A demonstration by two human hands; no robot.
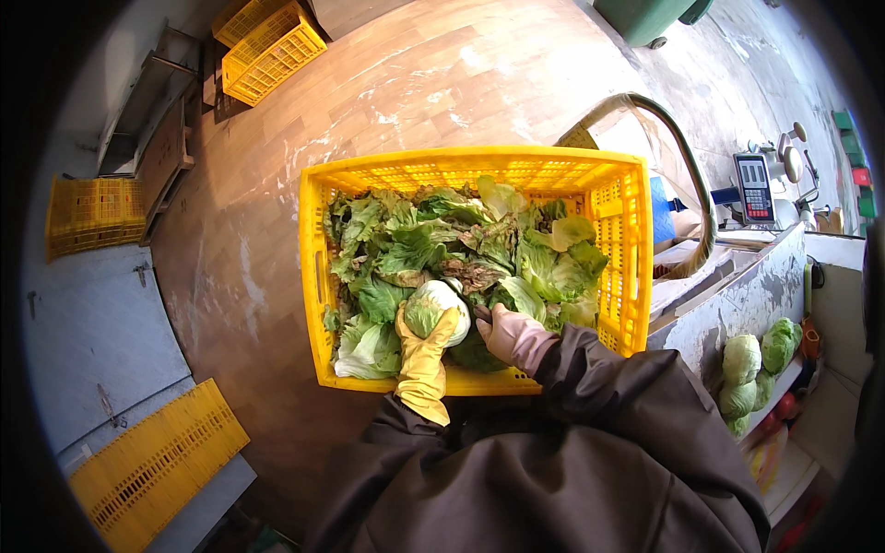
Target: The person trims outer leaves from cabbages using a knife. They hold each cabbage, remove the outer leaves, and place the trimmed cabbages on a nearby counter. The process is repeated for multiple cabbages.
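Note:
A yellow plastic crate point(477, 157) stands before me, filled with loose green and browned outer leaves point(415, 249). My left hand point(426, 345), in a yellow rubber glove, holds a pale, rounded head of lettuce or cabbage point(437, 312) over the near part of the crate. Just right of the head, my right hand point(511, 335), in a pale pinkish glove, is closed around a small dark handle point(483, 314), probably a knife's; its blade cannot be made out. Both wrists come over the crate's near rim.
Several pale green heads point(741, 359) lie on a shelf at right, near a digital scale point(753, 188) and a curved metal tube point(681, 138). Yellow crates point(273, 59) stand at upper left, another point(97, 216) at left. A yellow slatted panel point(159, 463) lies lower left. A green wheeled bin point(639, 21) stands at top right.

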